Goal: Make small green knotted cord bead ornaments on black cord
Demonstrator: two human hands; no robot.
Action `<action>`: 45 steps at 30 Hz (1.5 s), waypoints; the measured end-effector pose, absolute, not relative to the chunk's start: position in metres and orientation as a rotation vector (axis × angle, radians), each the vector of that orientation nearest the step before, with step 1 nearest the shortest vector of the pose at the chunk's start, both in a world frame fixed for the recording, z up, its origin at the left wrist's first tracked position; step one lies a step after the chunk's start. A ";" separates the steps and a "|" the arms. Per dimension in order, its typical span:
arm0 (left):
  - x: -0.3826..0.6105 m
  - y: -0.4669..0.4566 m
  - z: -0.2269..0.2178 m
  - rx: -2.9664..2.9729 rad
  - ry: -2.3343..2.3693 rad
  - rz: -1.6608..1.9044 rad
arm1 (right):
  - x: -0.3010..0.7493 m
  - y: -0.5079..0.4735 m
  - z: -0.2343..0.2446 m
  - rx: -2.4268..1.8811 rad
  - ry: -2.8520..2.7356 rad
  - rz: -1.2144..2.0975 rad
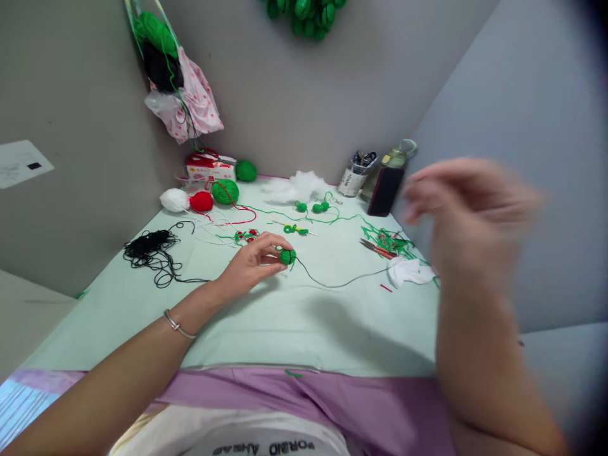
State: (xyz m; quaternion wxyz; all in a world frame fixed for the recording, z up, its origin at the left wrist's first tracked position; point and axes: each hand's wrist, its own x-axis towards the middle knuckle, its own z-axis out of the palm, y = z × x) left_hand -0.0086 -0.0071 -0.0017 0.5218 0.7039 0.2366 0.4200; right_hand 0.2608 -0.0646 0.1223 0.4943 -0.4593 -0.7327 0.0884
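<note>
My left hand is closed on a small green crocheted ball, pinched between thumb and fingers just above the table. A black yarn strand leaves the ball and curves right toward a white crumpled piece; its far end is hard to follow. Raised high at the right, my right hand is blurred by motion, its fingertips drawn together. Whatever they may hold does not show. Beyond the left hand lie small red-and-green pieces and a green piece with a crochet hook.
Black yarn lies tangled at left. Green, red and white yarn balls sit behind it. White stuffing, a pen cup, a phone and a bottle stand toward the back. Scissors lie among green scraps.
</note>
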 end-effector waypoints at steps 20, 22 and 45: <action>-0.006 -0.011 0.006 1.543 0.718 1.031 | 0.209 -0.056 0.048 -1.054 -2.202 -0.040; -0.006 -0.011 0.006 1.551 0.718 1.028 | 0.208 -0.056 0.048 -1.056 -2.207 -0.051; -0.005 -0.010 0.001 1.554 0.685 1.033 | 0.203 -0.056 0.042 -1.131 -2.149 0.252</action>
